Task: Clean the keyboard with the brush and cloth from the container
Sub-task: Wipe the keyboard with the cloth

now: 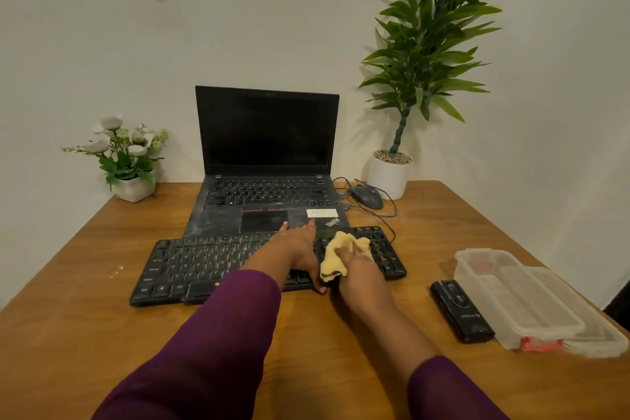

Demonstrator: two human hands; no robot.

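Observation:
A black external keyboard (pixel 204 266) lies on the wooden table in front of an open laptop. My left hand (pixel 300 249) lies flat across the keyboard's middle, fingers stretched to the laptop's palm rest and thumb at the keyboard's front edge. My right hand (pixel 356 264) grips a crumpled yellow cloth (pixel 332 261) and holds it against the right part of the keyboard. A black oblong object (pixel 460 310), possibly the brush, lies on the table to the right. Beside it stands the clear plastic container (pixel 491 269).
The dusty laptop (pixel 266 153) stands open behind the keyboard. A wired mouse (pixel 368 196) and a white potted plant (pixel 390 177) are at the back right, a small flower pot (pixel 133 187) at the back left. The container's lid (pixel 600 334) lies under or beside the container.

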